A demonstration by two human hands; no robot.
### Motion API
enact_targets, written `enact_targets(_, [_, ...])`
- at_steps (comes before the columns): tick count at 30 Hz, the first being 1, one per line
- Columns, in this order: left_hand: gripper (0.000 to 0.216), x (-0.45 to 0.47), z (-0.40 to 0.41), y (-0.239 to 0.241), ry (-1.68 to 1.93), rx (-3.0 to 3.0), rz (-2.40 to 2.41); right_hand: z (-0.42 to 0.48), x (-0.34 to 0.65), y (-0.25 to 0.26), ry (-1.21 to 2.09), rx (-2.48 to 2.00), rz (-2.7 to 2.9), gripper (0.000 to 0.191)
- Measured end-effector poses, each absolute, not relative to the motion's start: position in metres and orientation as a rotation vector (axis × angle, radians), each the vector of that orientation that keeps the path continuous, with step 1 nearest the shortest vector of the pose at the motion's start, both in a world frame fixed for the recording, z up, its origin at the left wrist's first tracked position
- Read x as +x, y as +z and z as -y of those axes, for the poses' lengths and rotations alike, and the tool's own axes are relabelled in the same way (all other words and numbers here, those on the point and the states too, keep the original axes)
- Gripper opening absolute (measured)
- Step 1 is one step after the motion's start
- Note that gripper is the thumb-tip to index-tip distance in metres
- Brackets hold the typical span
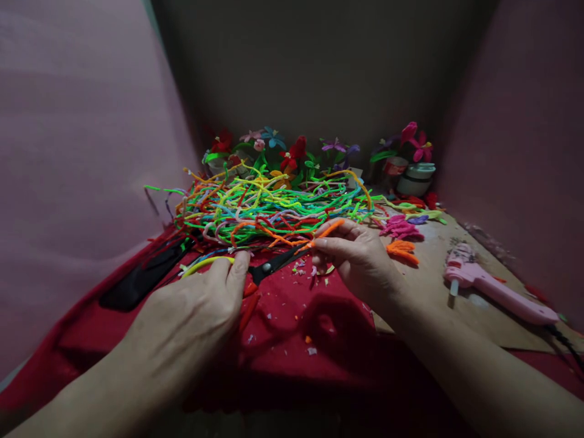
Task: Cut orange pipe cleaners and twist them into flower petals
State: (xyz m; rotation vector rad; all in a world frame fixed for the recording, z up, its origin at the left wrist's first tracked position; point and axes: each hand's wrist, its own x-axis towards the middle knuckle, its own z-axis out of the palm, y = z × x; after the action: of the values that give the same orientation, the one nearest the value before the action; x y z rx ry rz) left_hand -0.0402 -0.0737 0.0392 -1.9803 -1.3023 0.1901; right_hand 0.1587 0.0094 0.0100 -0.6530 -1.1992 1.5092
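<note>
My right hand (358, 255) is closed in a pinch on an orange pipe cleaner (326, 231), held just in front of a tangled pile of coloured pipe cleaners (269, 207). My left hand (201, 304) is curled round the handles of black scissors (274, 264), whose blades point toward the right hand. Both hands hover over a red cloth (292, 328) strewn with small cut scraps.
A pink glue gun (493, 289) lies on the brown board at the right. Finished pipe-cleaner flowers (292, 152) and small pots (413, 176) stand along the back. Pink and orange petal shapes (401, 237) lie right of the pile. A black object (141, 280) lies at left.
</note>
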Motion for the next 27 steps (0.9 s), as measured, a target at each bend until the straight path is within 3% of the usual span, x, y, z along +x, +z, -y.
enact_targets(27, [0.053, -0.0461, 0.077, 0.0381, 0.152, -1.967, 1.212, -0.008, 0.1573, 0.0088, 1.264, -0.705, 1.374, 0.014])
